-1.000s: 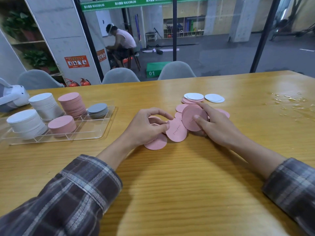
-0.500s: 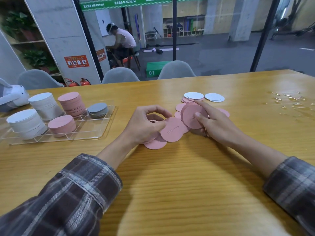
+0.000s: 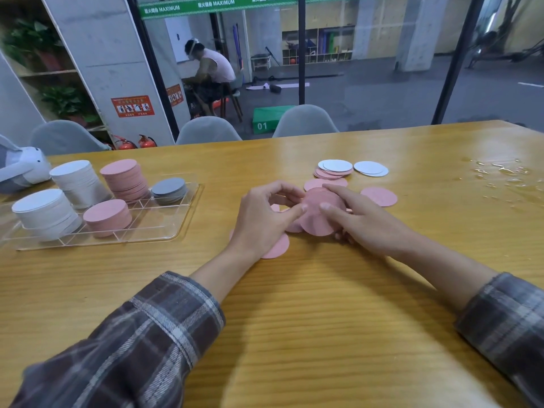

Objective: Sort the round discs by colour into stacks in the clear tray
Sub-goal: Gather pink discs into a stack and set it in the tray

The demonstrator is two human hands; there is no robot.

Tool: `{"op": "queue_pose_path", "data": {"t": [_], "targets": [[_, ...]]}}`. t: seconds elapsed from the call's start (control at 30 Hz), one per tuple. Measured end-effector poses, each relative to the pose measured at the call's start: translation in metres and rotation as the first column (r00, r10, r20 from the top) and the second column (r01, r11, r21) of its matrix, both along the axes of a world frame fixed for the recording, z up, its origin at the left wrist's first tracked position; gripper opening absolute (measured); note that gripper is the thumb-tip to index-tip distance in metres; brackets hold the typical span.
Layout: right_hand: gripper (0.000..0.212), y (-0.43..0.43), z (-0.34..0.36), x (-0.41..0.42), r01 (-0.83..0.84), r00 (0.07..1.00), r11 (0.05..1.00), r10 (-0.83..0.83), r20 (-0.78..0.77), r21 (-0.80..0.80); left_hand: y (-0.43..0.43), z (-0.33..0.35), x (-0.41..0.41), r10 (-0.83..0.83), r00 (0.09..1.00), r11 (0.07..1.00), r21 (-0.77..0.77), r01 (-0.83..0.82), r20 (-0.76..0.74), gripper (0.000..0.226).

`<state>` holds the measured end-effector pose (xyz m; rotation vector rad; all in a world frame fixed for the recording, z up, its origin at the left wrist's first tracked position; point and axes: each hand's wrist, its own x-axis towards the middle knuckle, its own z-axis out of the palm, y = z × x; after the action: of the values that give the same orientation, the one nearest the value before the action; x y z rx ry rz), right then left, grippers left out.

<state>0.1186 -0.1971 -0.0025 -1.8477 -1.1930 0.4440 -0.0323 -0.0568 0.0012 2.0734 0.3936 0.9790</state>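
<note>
- Left hand (image 3: 265, 220) and right hand (image 3: 365, 223) both pinch a tilted bundle of pink discs (image 3: 319, 222) at the middle of the wooden table (image 3: 323, 319)
- The person should square its edges, then carry it to the pink stack (image 3: 107, 214) in the clear tray (image 3: 153, 228)

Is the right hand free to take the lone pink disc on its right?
Probably not at once: the right hand grips a bunch of pink discs with the left hand. The lone pink disc lies near, nothing between.
</note>
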Motion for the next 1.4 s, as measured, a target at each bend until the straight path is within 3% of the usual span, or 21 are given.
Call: {"op": "queue_pose_path", "data": {"t": [0.1, 0.2, 0.33, 0.4, 0.67, 0.87, 1.1, 1.27, 1.4], "targets": [[0.054, 0.000, -0.002, 0.000, -0.004, 0.999, 1.000, 0.004, 0.045, 0.006, 0.002, -0.001, 0.001, 0.022, 1.000, 0.999, 0.033, -0.022, -0.014, 0.016], [0.051, -0.001, -0.002, 0.006, 0.036, 0.996, 0.998, -0.039, 0.077, 0.041, 0.014, -0.005, -0.003, 0.081, 0.991, 0.984, 0.170, -0.062, -0.108, 0.014], [0.046, -0.005, 0.001, 0.010, 0.114, 0.987, 0.991, -0.121, 0.102, 0.070, 0.030, -0.015, -0.008, 0.134, 0.899, 0.946, 0.323, 0.008, -0.417, 0.051], [0.045, -0.006, 0.002, 0.010, 0.126, 0.988, 0.990, -0.131, 0.086, 0.070, 0.030, -0.016, -0.009, 0.145, 0.884, 0.940, 0.342, 0.018, -0.445, 0.061], [0.051, -0.005, 0.000, 0.012, 0.169, 0.976, 0.980, -0.181, 0.123, 0.100, 0.025, -0.004, -0.011, 0.007, 0.967, 0.987, 0.158, 0.035, -0.256, 0.044], [0.041, -0.004, 0.001, 0.007, 0.098, 0.995, 0.990, -0.101, 0.023, 0.101, 0.019, -0.002, -0.008, -0.104, 0.982, 0.993, -0.079, 0.092, -0.161, 0.012], [0.047, 0.002, -0.003, 0.006, 0.052, 0.998, 0.996, -0.049, -0.038, 0.078, 0.002, -0.005, 0.003, -0.013, 0.989, 0.997, -0.074, 0.001, -0.150, 0.027], [0.056, -0.003, 0.000, 0.004, 0.008, 0.993, 1.000, -0.011, 0.117, 0.030, -0.004, -0.003, 0.006, 0.016, 0.993, 0.994, -0.105, -0.028, -0.118, 0.030], [0.057, -0.003, 0.001, 0.005, 0.019, 0.991, 1.000, -0.022, 0.132, 0.024, -0.003, -0.004, 0.006, 0.021, 0.987, 0.999, -0.043, -0.028, -0.157, 0.025]]}}
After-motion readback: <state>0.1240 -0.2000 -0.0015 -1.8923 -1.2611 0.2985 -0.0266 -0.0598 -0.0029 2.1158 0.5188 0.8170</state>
